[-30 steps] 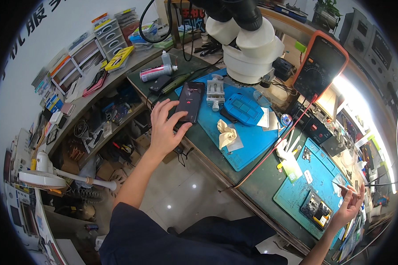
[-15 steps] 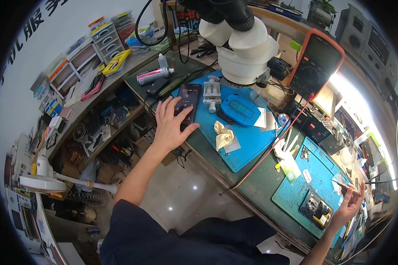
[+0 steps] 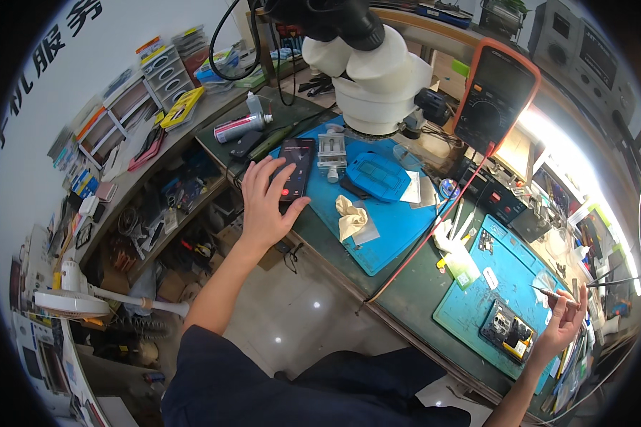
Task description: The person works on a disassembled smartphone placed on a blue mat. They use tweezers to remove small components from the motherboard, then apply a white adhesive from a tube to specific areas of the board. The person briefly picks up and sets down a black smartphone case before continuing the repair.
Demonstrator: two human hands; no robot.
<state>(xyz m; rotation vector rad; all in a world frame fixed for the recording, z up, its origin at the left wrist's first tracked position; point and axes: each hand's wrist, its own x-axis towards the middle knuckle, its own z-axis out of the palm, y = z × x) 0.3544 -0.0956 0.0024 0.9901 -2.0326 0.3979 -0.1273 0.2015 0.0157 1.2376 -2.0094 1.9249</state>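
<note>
Overhead, the head view shows the left hand (image 3: 265, 203) lying flat with its fingers (image 3: 276, 179) spread wide over the lower end of a black phone (image 3: 295, 166), touching it but gripping nothing. The phone rests face up at the 9 o'clock edge of a blue mat (image 3: 390, 220), its lit screen showing a small red spot. At 3 o'clock from the phone stands a small metal clamp (image 3: 332, 151), and at 5 o'clock lies a crumpled beige cloth (image 3: 350, 217). A white microscope (image 3: 374, 85) hangs over the mat at 12 o'clock. Far off at 4 o'clock, the right hand (image 3: 564, 329) pinches a thin dark tool (image 3: 554, 294) between curled fingertips, over a second blue mat (image 3: 491, 285).
</note>
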